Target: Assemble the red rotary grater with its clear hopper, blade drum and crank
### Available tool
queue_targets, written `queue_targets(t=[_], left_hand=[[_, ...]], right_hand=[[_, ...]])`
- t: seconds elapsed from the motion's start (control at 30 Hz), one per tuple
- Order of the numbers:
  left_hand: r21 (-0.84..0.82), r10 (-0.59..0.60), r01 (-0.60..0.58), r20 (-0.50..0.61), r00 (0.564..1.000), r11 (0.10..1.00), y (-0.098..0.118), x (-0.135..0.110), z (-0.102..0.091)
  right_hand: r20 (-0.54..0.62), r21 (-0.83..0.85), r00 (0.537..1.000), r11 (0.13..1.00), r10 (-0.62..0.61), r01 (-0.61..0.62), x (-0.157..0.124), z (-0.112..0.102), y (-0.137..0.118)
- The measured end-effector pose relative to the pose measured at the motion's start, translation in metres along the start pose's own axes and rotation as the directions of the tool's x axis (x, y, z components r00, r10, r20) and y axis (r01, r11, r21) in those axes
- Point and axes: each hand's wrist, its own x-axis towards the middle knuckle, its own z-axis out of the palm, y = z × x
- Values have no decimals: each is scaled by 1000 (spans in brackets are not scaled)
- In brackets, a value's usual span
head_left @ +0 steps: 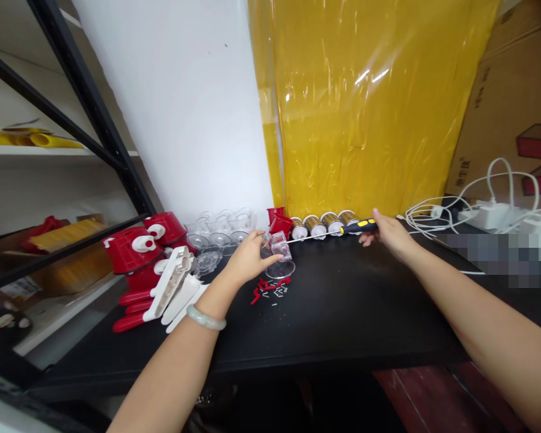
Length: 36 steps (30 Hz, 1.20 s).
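My left hand (pixel 249 257) is closed around a clear plastic cup-like part (pixel 279 255) that rests on the black table (pixel 342 313). Just below it lie small red clips and several screws (pixel 270 288). My right hand (pixel 388 233) reaches to the back of the table and grips the black and yellow handle of a screwdriver (pixel 359 226), whose thin shaft points left toward a red plastic piece (pixel 278 221). A pale bangle sits on my left wrist.
Red bowl-shaped housings (pixel 130 246), white handles (pixel 174 282), red strips and clear cups (pixel 220 227) crowd the table's left. Three gold-wound motors (pixel 322 224) line the yellow film wall. White cables and a power strip (pixel 491 213) lie at right. A black shelf frame stands left.
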Motion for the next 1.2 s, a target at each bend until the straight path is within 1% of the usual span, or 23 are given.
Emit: queue_targets(t=[0.07, 0.13, 0.2, 0.27, 0.33, 0.4, 0.43, 0.5, 0.57, 0.6, 0.67, 0.73, 0.8, 0.83, 0.9, 0.97, 1.0, 1.1, 1.17, 1.2], left_hand=[[0, 0, 0, 2, 1000, 1000, 0, 0, 0], [3, 4, -4, 8, 1000, 1000, 0, 0, 0], [6, 10, -10, 7, 1000, 1000, -1, -1, 0], [6, 14, -14, 3, 1000, 1000, -1, -1, 0], [4, 8, -8, 3, 1000, 1000, -1, -1, 1], [3, -1, 1, 6, 1000, 1000, -1, -1, 1], [3, -4, 4, 6, 1000, 1000, -2, -1, 1], [1, -2, 2, 3, 1000, 1000, -2, -1, 1], [-2, 8, -8, 0, 1000, 1000, -2, -1, 1], [-4, 11, -11, -3, 1000, 1000, -3, -1, 1], [-7, 12, -12, -6, 1000, 1000, -4, -1, 2], [-4, 9, -9, -8, 1000, 1000, -5, -1, 4], [3, 8, -8, -8, 1000, 1000, -6, -1, 4], [7, 8, -8, -9, 1000, 1000, -6, -1, 5], [12, 6, -6, -9, 1000, 1000, -5, -1, 4], [15, 6, -6, -8, 1000, 1000, -4, -1, 3], [14, 8, -8, -8, 1000, 1000, -4, -1, 3], [9, 21, -21, -5, 1000, 1000, -3, -2, 2], [10, 21, -20, -5, 1000, 1000, -3, -1, 2], [11, 19, -18, -6, 1000, 1000, -3, -1, 2]], right_hand=[[17, 156, 1000, 988, 11, -13, -2, 2, -3], [51, 283, 999, 959, -19, 4, -5, 4, -7], [63, 315, 996, 948, -58, 35, -6, 4, -8], [57, 251, 996, 967, -62, 46, -6, 2, -7], [36, 135, 998, 990, -47, 42, -4, 1, -4], [21, 80, 1000, 997, -12, 11, -3, 0, -2], [14, 103, 1000, 995, 7, -8, -2, 0, -2], [16, 212, 1000, 977, 21, -24, -3, 0, -4], [38, 302, 999, 953, -8, -4, -4, 1, -6], [51, 317, 998, 948, -31, 13, -5, 1, -7], [73, 274, 996, 961, -55, 33, -5, 0, -6], [67, 180, 996, 983, -56, 43, -4, 0, -3], [50, 126, 999, 992, -17, 10, -3, -1, -1], [43, 143, 999, 990, 12, -18, -2, 0, -2], [48, 239, 997, 969, 56, -66, -3, 0, -4], [69, 319, 997, 945, 47, -66, -5, 1, -7], [78, 326, 997, 944, 30, -54, -6, 1, -8], [76, 211, 997, 977, 9, -25, -6, 1, -8], [67, 144, 997, 988, 48, -57, -5, 1, -6], [63, 152, 995, 985, 78, -87, -5, 1, -6]])
